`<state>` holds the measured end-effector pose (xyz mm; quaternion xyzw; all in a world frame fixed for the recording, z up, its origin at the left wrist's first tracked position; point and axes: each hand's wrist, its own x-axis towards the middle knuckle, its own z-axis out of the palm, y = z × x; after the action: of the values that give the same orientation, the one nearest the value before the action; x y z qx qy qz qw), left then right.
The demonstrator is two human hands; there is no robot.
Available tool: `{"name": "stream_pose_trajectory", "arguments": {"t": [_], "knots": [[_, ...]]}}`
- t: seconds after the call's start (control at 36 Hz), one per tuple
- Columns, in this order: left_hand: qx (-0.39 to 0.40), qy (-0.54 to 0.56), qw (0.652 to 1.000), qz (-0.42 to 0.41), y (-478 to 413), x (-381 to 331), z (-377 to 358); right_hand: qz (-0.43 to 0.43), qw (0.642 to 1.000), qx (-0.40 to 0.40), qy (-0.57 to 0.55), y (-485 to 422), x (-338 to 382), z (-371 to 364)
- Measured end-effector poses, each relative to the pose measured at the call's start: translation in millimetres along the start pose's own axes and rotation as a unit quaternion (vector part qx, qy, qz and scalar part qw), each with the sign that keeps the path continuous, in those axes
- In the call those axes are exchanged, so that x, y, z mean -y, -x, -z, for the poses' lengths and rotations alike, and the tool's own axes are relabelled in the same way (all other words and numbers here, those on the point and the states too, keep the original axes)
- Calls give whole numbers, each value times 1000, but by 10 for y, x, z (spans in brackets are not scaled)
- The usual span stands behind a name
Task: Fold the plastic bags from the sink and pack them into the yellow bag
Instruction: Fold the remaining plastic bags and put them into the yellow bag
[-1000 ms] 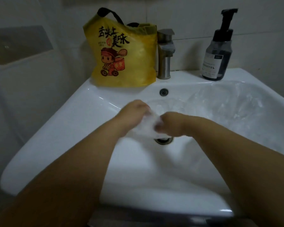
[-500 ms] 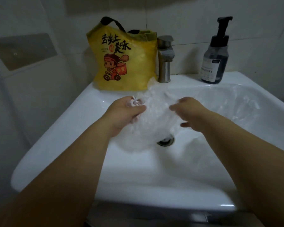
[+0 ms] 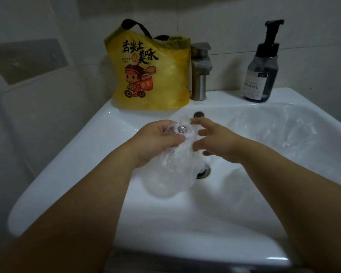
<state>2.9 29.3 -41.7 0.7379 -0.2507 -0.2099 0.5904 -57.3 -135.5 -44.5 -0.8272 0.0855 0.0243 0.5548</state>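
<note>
A clear plastic bag [image 3: 173, 170] hangs crumpled above the white sink [image 3: 110, 138], over the drain. My left hand [image 3: 158, 140] is closed around its gathered upper part. My right hand [image 3: 215, 140] is beside it with fingers spread; its fingertips touch the top edge of the bag. More clear plastic bags [image 3: 274, 131] lie spread in the right side of the basin. The yellow bag [image 3: 152, 73], printed with a cartoon figure and black handles, stands upright on the sink's back left ledge.
A steel faucet [image 3: 200, 71] stands right of the yellow bag. A dark pump bottle [image 3: 262, 69] sits on the back right ledge. The drain [image 3: 203, 172] lies partly behind the held bag. Tiled walls close in at the back and left.
Both hands have lifted the clear bag out of the basin bottom. The left hand has bunched its top, and the right hand has opened and come back toward the bag's top edge.
</note>
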Motion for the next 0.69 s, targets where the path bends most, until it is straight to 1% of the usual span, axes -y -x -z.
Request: {"name": "stream_pose_trajectory", "arguments": {"t": [0.11, 0.17, 0.25, 0.31, 0.42, 0.47, 0.53, 0.58, 0.64, 0.69], "knots": [[-41, -9, 999, 2, -19, 7, 21, 33, 995, -77, 46, -37, -5, -8], [-61, -23, 998, 0, -26, 18, 29, 35, 993, -98, 59, -52, -14, 13], [-57, -24, 998, -3, -8, 0, 17, 26, 996, -81, 20, -51, -26, 70], [-44, -20, 999, -3, 17, -20, 1, 38, 997, -62, 5, -7, 1, 82], [-19, -24, 1000, -3, 52, -44, -17, 63, 996, -37, 50, 9, 9, 29], [-14, -26, 1000, 1, 63, -55, -17, 74, 993, -34, 89, 0, -7, -20], [-14, -36, 999, 0, 65, -65, -11, 93, 982, -62, 155, -17, -25, -50], [-25, -45, 999, -3, 47, -65, -7, 102, 971, -106, 190, -34, -34, -51], [-42, -58, 997, -1, 32, -57, 12, 98, 967, -143, 189, -55, -32, -31], [-87, -68, 994, 2, 24, -53, 31, 79, 973, -160, 146, -64, -13, -7]]}}
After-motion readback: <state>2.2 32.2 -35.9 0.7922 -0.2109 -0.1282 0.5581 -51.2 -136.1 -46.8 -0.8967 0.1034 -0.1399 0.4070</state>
